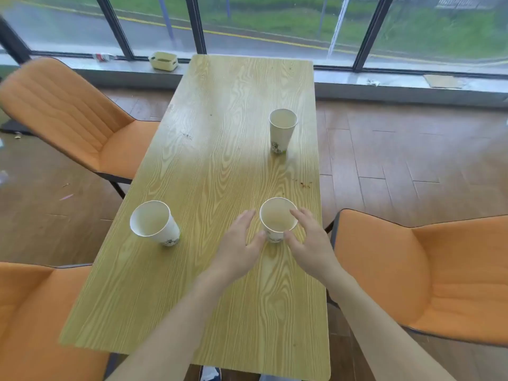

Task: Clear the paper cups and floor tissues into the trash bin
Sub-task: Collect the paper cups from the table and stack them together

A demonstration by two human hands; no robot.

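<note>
Three white paper cups stand upright on a light wooden table [220, 133]. One cup [278, 219] is near me at the right, another [154, 222] near the left edge, and a third [282, 130] farther back on the right. My left hand [240, 243] and my right hand [309, 240] flank the near right cup, fingers spread. The thumbs lie close to its lower wall; I cannot tell if they touch it. Neither hand holds anything. No trash bin or floor tissue is clearly in view.
Orange chairs surround the table: one at the far left [68, 116], one at the near left [35, 320], one at the right [428, 273]. A yellow basket [163, 60] sits on the window ledge. Small litter [66, 197] lies on the wooden floor at left.
</note>
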